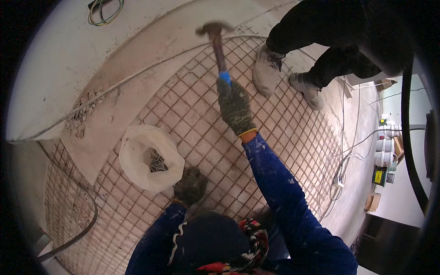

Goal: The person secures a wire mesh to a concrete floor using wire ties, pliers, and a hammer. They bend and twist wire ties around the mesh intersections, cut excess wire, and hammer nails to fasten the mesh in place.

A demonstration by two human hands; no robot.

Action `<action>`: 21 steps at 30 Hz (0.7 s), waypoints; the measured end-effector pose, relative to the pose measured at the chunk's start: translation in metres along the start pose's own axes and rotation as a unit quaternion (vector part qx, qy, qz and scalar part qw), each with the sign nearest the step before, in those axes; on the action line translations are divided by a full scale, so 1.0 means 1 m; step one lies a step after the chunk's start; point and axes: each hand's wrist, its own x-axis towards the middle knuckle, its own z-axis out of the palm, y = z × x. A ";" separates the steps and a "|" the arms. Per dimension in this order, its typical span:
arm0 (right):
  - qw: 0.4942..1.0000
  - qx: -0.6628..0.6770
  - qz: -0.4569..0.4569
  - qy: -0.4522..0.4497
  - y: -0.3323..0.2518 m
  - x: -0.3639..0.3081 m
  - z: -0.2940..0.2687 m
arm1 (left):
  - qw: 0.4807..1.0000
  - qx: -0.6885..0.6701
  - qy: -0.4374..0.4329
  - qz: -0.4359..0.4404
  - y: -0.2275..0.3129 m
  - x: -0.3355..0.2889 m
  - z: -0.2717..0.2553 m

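My right hand [236, 106], in a dark mottled glove with a yellow cuff, grips a claw hammer [220, 52] by its blue-banded handle. The hammer is raised, its head blurred and pointing away from me. My left hand [190, 187], in a similar glove, is low and curled against the near right side of an open white bag [133, 172]. What its fingers close on, if anything, is hidden. Several grey metal nails or similar fasteners [158, 163] lie inside the bag. Beneath both hands spreads a rusty steel mesh [215, 151] over the dusty floor.
Another person [330, 27] in dark trousers and dusty boots [267, 71] stands on the mesh, far right. A hose [151, 67] crosses beyond it; rubble [82, 110] lies left. Cables [341, 172] run along the right, near stacked buckets [384, 146]. A dark cable [87, 224] curves at left.
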 end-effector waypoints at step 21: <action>0.972 0.103 0.133 -0.162 -0.057 -0.112 -0.044 | 1.000 0.013 -0.004 -0.008 -0.002 0.005 0.000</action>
